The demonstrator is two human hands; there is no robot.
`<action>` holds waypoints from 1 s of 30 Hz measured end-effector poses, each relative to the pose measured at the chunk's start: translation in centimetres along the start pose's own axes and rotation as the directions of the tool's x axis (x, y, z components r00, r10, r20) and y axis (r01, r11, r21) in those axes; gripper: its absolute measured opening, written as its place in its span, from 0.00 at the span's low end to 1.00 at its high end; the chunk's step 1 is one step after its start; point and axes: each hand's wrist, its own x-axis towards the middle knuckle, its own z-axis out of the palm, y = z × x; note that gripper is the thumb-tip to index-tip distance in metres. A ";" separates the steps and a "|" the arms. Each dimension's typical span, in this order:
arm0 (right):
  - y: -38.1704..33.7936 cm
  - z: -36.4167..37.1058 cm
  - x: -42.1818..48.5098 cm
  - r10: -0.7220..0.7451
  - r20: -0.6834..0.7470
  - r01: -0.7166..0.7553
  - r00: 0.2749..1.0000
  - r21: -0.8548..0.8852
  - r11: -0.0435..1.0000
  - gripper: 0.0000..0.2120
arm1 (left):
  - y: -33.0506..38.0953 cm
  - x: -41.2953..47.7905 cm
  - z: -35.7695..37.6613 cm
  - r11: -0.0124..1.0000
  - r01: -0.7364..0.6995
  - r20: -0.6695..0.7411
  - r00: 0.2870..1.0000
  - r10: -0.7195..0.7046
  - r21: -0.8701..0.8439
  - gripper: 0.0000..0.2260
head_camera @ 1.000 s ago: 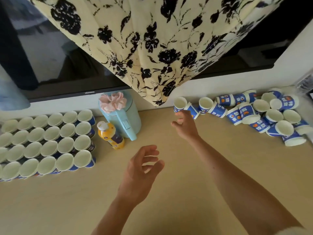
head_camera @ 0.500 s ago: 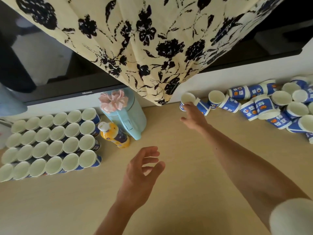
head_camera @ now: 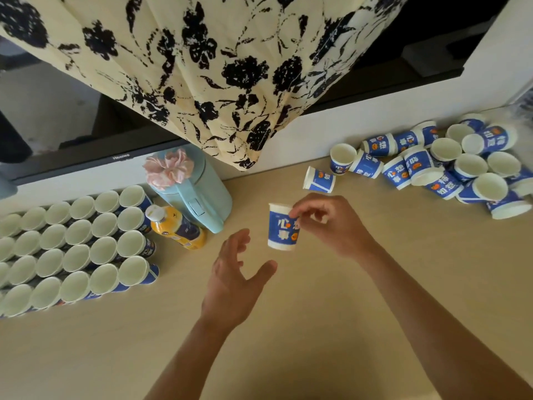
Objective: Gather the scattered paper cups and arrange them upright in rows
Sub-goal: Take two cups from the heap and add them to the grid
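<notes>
My right hand point(head_camera: 331, 226) pinches a blue-and-white paper cup point(head_camera: 281, 228) by its side, held upright above the middle of the table. Just below and left of that cup, my left hand point(head_camera: 235, 281) hovers with fingers spread and nothing in it. Rows of upright cups point(head_camera: 72, 243) stand in a block at the left. A jumbled pile of cups point(head_camera: 450, 168), several on their sides, lies at the back right. One cup point(head_camera: 319, 180) lies on its side alone, left of the pile.
A pale blue kettle point(head_camera: 199, 194) with a pink flower on its lid and an orange drink bottle point(head_camera: 176, 228) stand right of the rows. A floral cloth point(head_camera: 207, 67) hangs over a television point(head_camera: 72, 125) at the back. The wooden table point(head_camera: 317, 327) stretches toward me.
My right hand reached a cup at the left end of the pile, took it, and carried it back toward the table's middle. A neighbouring cup now lies apart. My left hand stayed open.
</notes>
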 end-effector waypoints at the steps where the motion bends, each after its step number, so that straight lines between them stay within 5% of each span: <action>1: -0.9 -0.1 -0.6 -0.015 0.036 0.015 0.999 0.024 1.000 0.13 | 0.3 0.4 0.0 1.000 0.000 0.013 1.000 0.000 -0.001 0.33; 7: -3.9 -0.6 -3.1 -0.086 0.194 0.064 0.977 0.115 0.991 0.12 | 2.6 0.7 0.6 0.991 -0.024 0.057 0.998 0.032 -0.129 0.37; 12: -3.9 -1.3 -1.2 -0.038 0.203 -0.004 0.978 0.204 0.979 0.07 | 2.6 0.1 0.1 0.989 -0.008 0.017 1.000 0.010 -0.146 0.21; 16: 2.1 -1.6 4.0 0.104 -0.083 -0.116 0.991 -0.167 0.979 0.19 | 1.7 -0.6 -0.4 0.988 0.022 -0.030 0.999 -0.027 -0.153 0.18; 21: 10.0 -0.1 7.8 0.337 0.087 -0.158 0.937 -0.756 0.635 0.42 | 1.3 -2.2 -0.5 0.987 0.057 -0.043 0.997 -0.064 -0.149 0.17; 26: 13.8 1.4 7.5 0.395 0.047 -0.184 0.917 -0.829 0.527 0.35 | 0.5 -3.7 -0.5 0.986 0.069 -0.066 0.995 -0.080 -0.149 0.20; 30: 13.9 2.2 6.1 0.330 -0.023 -0.231 0.944 -0.760 0.608 0.31 | 0.1 -4.8 -0.7 0.982 0.075 -0.103 0.990 -0.094 -0.172 0.21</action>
